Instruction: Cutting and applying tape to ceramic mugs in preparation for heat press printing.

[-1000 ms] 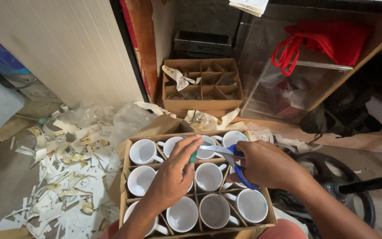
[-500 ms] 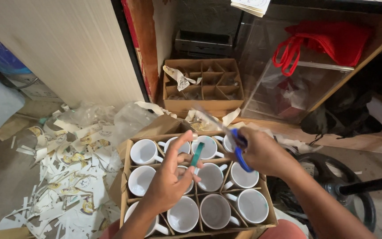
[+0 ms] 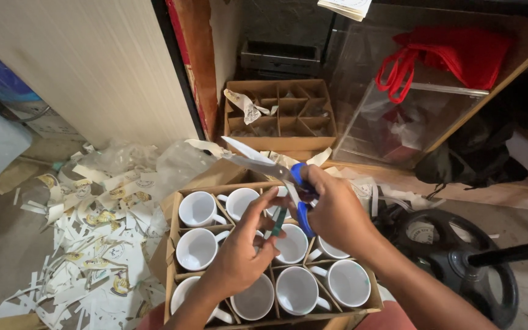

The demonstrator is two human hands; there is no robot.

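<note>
Head view: the right hand (image 3: 337,211) grips blue-handled scissors (image 3: 264,165) by the loops, blades parted and pointing up-left, raised above the far edge of the cardboard box (image 3: 171,269) so they can cut clear of the white mugs (image 3: 197,209) seated in its divider cells. The left hand (image 3: 239,256) pinches a small green strip (image 3: 279,221) between fingertips, holding it up just beside the scissor handles, over the box's middle cells. An empty divided carton (image 3: 279,116) stands beyond the far edge; paper scraps (image 3: 93,244) litter the floor off the box's left edge.
</note>
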